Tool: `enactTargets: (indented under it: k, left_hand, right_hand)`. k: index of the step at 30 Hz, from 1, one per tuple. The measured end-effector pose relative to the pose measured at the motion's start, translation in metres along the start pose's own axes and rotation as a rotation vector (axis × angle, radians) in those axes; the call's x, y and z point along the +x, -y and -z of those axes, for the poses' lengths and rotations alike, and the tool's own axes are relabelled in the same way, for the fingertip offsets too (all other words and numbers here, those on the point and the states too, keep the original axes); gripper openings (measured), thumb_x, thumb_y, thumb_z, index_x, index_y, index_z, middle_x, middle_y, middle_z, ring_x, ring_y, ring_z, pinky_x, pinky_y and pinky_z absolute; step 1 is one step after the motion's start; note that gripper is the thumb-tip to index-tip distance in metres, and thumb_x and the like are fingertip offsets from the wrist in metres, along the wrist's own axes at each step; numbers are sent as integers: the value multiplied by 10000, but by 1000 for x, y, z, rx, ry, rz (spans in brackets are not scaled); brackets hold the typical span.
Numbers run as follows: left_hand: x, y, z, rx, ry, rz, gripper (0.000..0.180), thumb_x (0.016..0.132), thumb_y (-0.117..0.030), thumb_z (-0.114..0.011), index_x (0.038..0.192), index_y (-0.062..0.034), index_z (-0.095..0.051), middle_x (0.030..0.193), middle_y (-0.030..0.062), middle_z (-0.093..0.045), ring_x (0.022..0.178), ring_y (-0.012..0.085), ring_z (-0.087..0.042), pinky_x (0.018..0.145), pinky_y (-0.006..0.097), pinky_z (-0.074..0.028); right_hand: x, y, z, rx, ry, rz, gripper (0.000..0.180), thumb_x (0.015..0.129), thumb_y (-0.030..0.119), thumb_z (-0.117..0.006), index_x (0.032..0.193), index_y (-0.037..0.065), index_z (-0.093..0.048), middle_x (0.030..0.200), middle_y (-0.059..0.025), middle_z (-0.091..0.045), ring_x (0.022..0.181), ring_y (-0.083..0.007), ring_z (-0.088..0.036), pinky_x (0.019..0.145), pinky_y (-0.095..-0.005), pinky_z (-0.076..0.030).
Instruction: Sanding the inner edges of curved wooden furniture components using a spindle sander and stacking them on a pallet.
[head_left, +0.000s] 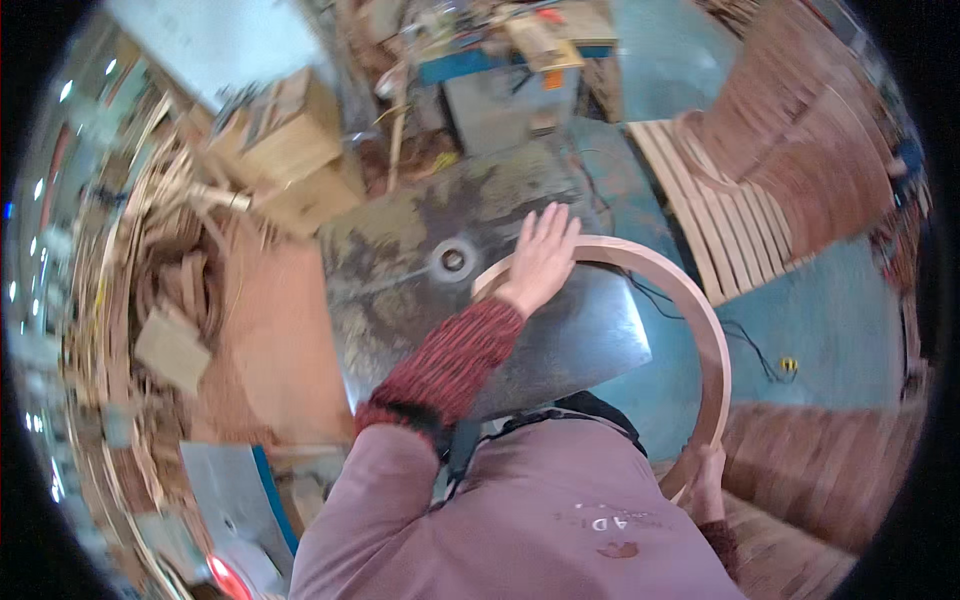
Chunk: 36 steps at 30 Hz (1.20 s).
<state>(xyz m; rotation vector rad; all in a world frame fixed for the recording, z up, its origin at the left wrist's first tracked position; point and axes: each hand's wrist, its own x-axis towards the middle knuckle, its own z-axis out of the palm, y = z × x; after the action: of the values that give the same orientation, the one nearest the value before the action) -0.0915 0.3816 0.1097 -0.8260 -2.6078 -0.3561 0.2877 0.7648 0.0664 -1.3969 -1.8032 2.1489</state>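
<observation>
A curved wooden strip (708,330), bent like a large part of a hoop, reaches from the metal machine table (400,330) out past its right edge and round toward my body. My left hand (545,258) lies flat over the strip's far end on the table, fingers stretched out. Just left of that end, a round spindle opening (453,260) with a dark centre sits in the table top. Low on the right, my right hand (708,475) is closed round the near part of the strip; its fingers are partly hidden.
At the right, several stacked curved wooden pieces (800,130) stand on a slatted pallet (715,215). More stacked wood (820,465) is beside my right hand. Cardboard boxes (300,150) and wood scraps (180,290) crowd the left. A black cable (750,345) crosses the blue floor.
</observation>
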Motion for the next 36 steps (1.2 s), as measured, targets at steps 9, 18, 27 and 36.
enactTargets:
  k: [9,18,27,36]
  left_hand:
    - [16,66,-46,14,85,264,491,804,-308,-836,1165,-48,-628,1082,131,-674,1149,325,-604,1011,458,-445]
    - [25,109,-51,13,69,335,356,803,-312,-824,1016,-75,-664,1028,110,-667,1087,307,-610,980,440,-447]
    - [23,118,-73,51,-78,380,205,816,-269,-702,923,-108,-631,950,93,-635,992,300,-617,901,436,-480]
    - [7,112,-51,7,-65,373,276,760,-232,-758,948,-70,-637,995,122,-651,1055,299,-601,953,422,-457]
  right_hand:
    - [20,12,-38,-12,92,30,429,955,260,-742,1267,25,-564,1047,-83,-648,906,-223,-659,801,-377,-553]
    - [60,11,-62,99,154,-34,664,1015,594,-577,1367,32,-541,1154,-114,-639,1091,-268,-618,945,-423,-512]
    - [58,46,-100,57,70,-68,691,1026,600,-551,1330,-19,-581,1163,-139,-646,1098,-271,-616,964,-401,-502]
    - [43,75,-136,57,81,-43,689,1023,590,-567,1335,-24,-588,1181,-137,-652,1102,-272,-617,965,-400,-503]
